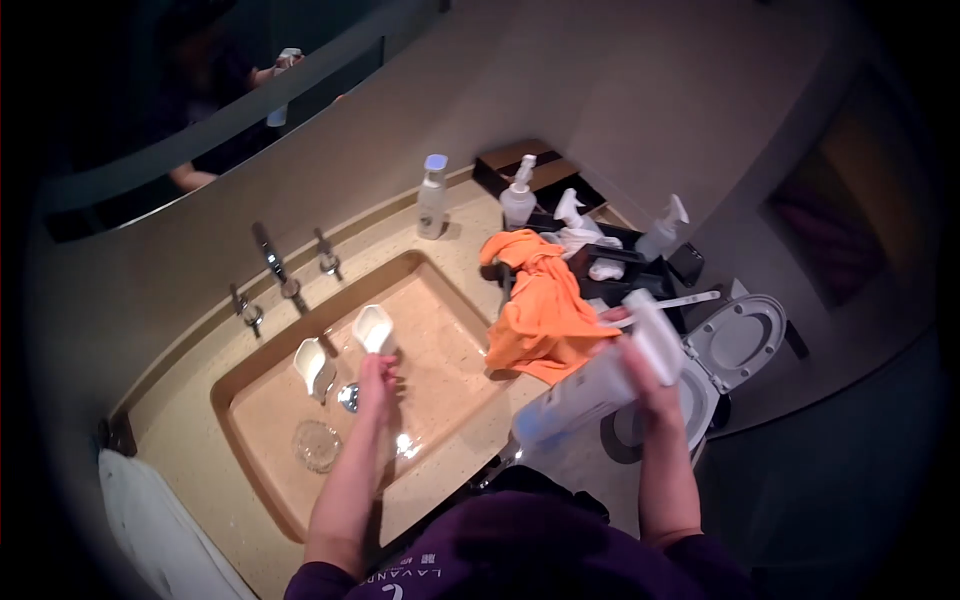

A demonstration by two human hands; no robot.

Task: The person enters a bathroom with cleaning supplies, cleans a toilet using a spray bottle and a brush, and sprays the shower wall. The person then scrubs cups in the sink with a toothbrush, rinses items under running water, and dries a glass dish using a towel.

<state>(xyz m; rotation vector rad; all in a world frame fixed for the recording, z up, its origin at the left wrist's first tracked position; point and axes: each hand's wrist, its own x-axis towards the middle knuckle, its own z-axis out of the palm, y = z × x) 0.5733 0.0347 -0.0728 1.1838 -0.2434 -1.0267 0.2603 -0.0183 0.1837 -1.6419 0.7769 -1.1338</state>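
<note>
My left hand (pixel 376 384) is closed on a white cup (pixel 373 326) over the sink (pixel 440 275), its mouth facing up. My right hand (pixel 650 380) grips a translucent spray bottle (pixel 585 400) by its neck, below the white trigger head. The bottle is tilted, its blue-tinted bottom pointing left, and a little blurred. A second white cup (pixel 309 366) lies in the sink left of my left hand. Nearer to me in the basin is a clear glass dish (pixel 317 446). An orange cloth (pixel 543 315) hangs over the counter just left of the bottle's head.
A tap (pixel 275 262) with two handles stands behind the sink. A lotion bottle (pixel 432 200), a pump bottle (pixel 518 198) and a black caddy (pixel 620 268) with spray bottles line the counter. The toilet (pixel 745 345) is at right, a white towel (pixel 160 520) at lower left.
</note>
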